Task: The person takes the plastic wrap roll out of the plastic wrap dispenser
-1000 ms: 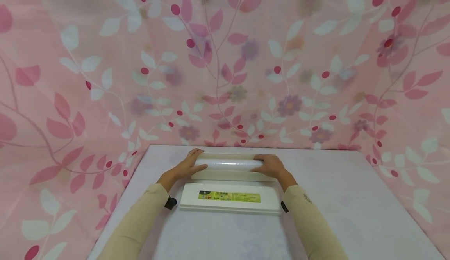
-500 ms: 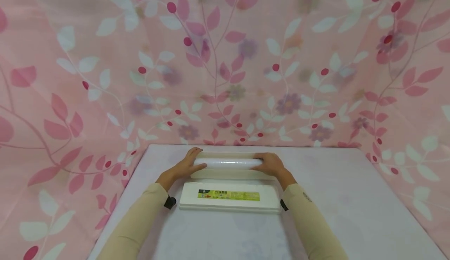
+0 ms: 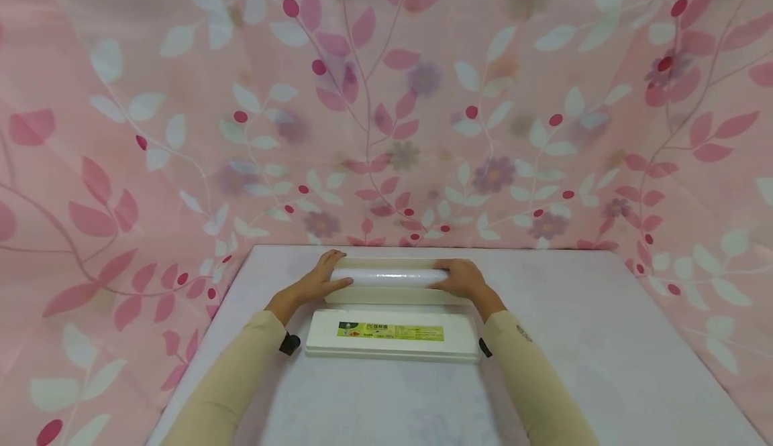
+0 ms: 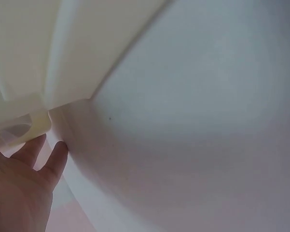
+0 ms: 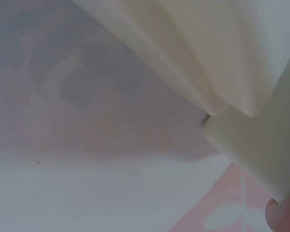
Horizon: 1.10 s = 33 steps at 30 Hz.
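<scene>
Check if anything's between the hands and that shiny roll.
Nothing visible: the left hand and right hand are at opposite ends of the roll. The labelled white piece lies nearer the camera, not between them.

Head view: both ends of the white roll [image 3: 386, 277] are hidden by the left hand [image 3: 314, 284] and the right hand [image 3: 461, 278]; fine print on the yellow-green label [image 3: 398, 332] is too small to read; the left sleeve [image 3: 238, 379] and right sleeve [image 3: 534, 379] leave the bottom edge. Wrist views: the left hand is partly cut off, the right hand almost wholly.
</scene>
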Available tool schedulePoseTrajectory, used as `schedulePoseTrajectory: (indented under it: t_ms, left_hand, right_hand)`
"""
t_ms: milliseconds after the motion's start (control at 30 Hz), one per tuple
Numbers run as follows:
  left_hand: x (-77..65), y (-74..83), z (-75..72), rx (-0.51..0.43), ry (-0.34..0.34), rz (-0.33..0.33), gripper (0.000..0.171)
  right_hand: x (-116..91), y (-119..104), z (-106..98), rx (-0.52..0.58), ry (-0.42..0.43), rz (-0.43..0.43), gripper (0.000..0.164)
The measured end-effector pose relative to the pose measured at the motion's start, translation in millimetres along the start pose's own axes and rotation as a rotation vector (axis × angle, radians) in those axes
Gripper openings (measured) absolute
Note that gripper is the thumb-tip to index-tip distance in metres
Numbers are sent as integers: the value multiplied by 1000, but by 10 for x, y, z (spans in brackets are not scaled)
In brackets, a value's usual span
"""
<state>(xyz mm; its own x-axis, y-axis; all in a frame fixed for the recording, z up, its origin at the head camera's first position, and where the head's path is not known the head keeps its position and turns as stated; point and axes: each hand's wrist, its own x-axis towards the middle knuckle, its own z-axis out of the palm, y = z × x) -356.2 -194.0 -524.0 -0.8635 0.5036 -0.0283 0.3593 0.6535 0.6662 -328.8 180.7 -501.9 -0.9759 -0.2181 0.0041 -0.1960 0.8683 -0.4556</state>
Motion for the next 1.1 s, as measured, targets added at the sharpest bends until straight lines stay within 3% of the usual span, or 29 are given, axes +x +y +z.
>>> schedulePoseTrajectory:
  t_ms: [533, 767, 1100]
  left_hand:
    - [-5, -6, -54, -91, 17, -1, 84]
    - [-34, -16, -15, -106, 25, -78, 96]
    - [-2, 4, -27, -131, 66, -95, 90]
  right_hand:
    - [-11, 8, 29, 7, 31, 4, 62]
    - [-28, 11, 22, -7, 30, 0, 62]
    - [-25, 13, -5, 36, 22, 22, 66]
